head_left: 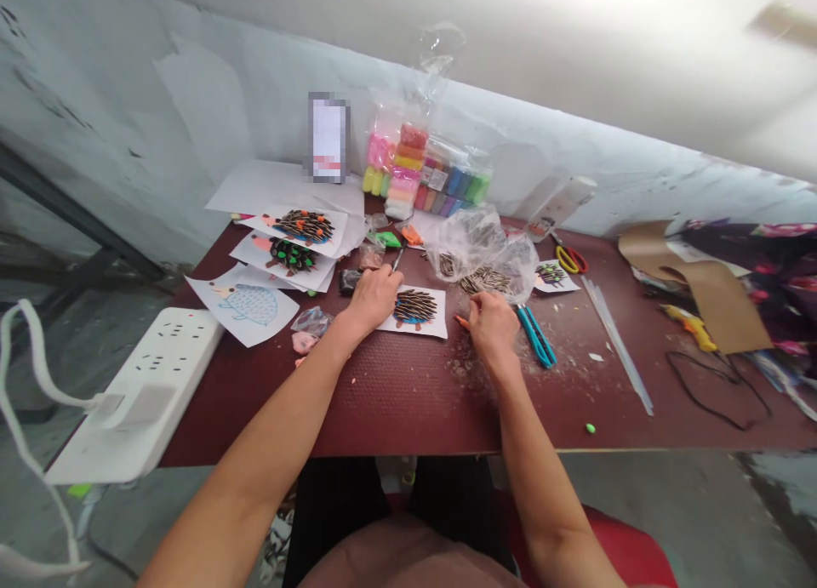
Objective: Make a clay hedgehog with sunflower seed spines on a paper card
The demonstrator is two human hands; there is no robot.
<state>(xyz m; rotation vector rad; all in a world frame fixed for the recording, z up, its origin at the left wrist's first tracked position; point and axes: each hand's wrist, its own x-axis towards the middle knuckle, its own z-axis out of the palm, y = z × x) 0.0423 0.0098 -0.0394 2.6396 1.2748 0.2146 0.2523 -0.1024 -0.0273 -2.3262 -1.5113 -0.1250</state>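
Note:
My left hand lies at the left edge of a small white card, its fingers bent and pressed together on it. On the card is a hedgehog picture with brown spiky pieces for its back and a blue edge below. The tip of a dark, pen-like tool is close to these fingers. My right hand is closed in a pinch right of the card. A small orange piece of clay shows at its fingertips. Just beyond, an open plastic bag holds many thin brown pieces.
A blue utility knife lies beside my right hand, with red-and-yellow scissors farther back. Clear sticks and a yellow glue gun are rightward. Hedgehog sheets, a power strip and colored clay packs stand around.

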